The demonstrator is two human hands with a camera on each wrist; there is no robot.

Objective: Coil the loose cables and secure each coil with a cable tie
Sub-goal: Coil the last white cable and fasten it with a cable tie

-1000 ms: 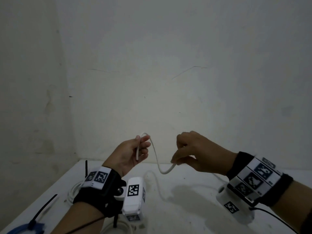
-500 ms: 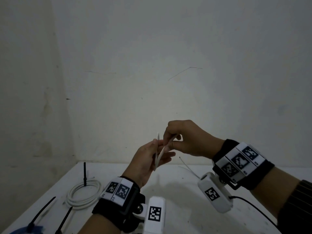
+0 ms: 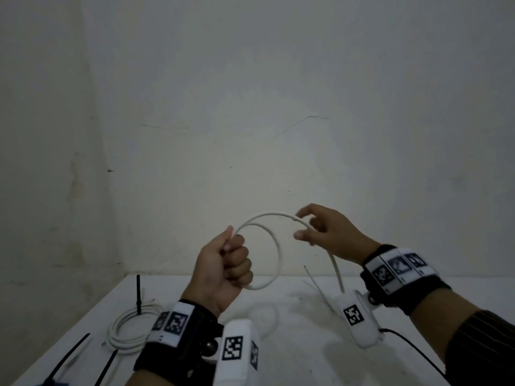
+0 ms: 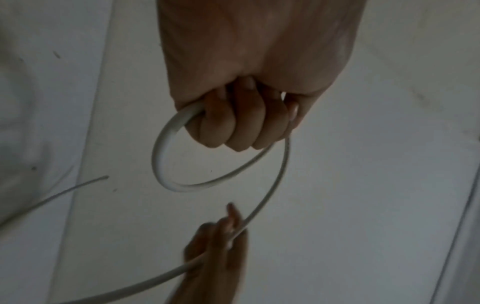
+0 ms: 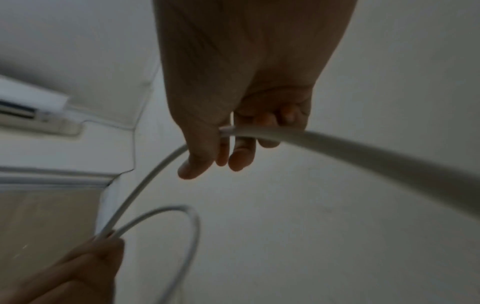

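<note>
A white cable [image 3: 279, 254] is held up above the white table [image 3: 306, 358]. My left hand [image 3: 231, 263] grips it in a fist, and one loop stands out to the right of the fist. In the left wrist view the left hand [image 4: 241, 123] has its fingers curled over the cable [image 4: 161, 152]. My right hand [image 3: 312, 229] holds the strand loosely between thumb and fingers just right of the loop. The right wrist view shows the cable [image 5: 363, 152] running across that hand [image 5: 228, 144]. From there it drops behind the right wrist camera. A thin cable end [image 3: 305, 267] pokes up near the table.
A coiled white cable [image 3: 131, 330] with an upright black cable tie [image 3: 138, 293] lies at the left of the table. Two loose black cable ties [image 3: 69, 358] [image 3: 107, 364] lie near the front left edge. Walls close off the back and left.
The hands were together half a second ago. The right hand has since moved right along the cable, and a round loop now stands out from the left hand, which has closed into a fist.
</note>
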